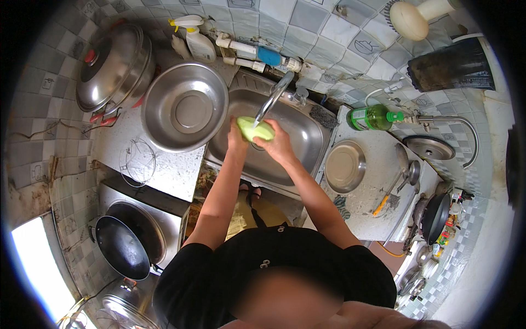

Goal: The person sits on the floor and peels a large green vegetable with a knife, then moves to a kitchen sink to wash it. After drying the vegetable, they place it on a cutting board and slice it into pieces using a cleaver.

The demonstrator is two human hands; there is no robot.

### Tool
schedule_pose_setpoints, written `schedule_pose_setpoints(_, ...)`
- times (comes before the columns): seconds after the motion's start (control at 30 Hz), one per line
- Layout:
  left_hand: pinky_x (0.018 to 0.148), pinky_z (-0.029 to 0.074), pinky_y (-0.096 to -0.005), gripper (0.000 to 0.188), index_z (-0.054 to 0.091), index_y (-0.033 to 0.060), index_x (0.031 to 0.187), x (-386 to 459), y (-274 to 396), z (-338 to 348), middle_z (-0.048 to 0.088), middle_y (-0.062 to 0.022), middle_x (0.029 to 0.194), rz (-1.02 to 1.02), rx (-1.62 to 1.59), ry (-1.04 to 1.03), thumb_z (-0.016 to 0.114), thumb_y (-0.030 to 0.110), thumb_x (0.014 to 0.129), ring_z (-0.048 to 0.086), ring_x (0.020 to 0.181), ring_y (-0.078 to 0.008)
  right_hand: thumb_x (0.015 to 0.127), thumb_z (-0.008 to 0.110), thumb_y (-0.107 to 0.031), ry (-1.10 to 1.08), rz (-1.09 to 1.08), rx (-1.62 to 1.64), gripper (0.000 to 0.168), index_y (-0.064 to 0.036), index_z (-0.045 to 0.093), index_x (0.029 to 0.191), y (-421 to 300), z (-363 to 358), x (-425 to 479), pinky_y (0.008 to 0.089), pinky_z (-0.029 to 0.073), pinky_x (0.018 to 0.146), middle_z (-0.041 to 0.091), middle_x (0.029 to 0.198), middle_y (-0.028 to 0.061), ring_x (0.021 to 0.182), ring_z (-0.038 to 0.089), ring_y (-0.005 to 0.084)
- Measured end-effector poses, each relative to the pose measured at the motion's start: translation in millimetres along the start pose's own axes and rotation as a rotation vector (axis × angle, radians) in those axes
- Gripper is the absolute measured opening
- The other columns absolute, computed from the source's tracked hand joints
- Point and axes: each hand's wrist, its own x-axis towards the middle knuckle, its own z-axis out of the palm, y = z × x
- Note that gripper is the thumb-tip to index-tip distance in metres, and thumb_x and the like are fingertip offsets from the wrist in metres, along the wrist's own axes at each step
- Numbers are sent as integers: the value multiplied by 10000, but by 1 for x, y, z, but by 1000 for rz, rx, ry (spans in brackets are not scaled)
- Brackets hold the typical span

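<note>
Both my hands hold a pale green, oblong vegetable (255, 129) under the chrome faucet (274, 97), over the steel sink basin (304, 142). Water runs from the spout onto its upper side. My left hand (235, 135) grips its left end. Around the right end are the fingers of my right hand (277, 140), with the thumb on the near side. The vegetable's skin looks smooth and wet. Left of the sink, a wide steel bowl (193, 107) overlaps the basin's edge, with nothing seen in it.
A lidded steel pot (113, 68), spray bottle (200, 45) and wire rack (137, 162) stand left; a black wok (123, 246) is nearer me. On the right counter are a steel dish (345, 166), green bottle (370, 117), orange-handled utensil (382, 204) and ladle (414, 172). Scouring mesh (324, 117) lies by the sink.
</note>
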Motion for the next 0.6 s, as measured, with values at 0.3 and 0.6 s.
schedule_pose_setpoints(0.3,899,548,-450,623,516,55,1333,-59,-17,42,637,-108,1164,-38,70,-28,615,530,942,652,1035,-288,710,782,-215,-218,137,-554,737,-27,388,1303,-18,-8,1,462,571,771,615,1041,252,921,673,378)
schedule_pose_setpoints(0.6,904,536,-441,501,585,77,1235,-65,37,59,654,-100,1125,-126,-54,-424,666,461,925,642,1015,-267,936,551,-492,-563,754,1856,630,44,521,1266,34,2,-15,326,577,627,611,1018,262,729,622,281)
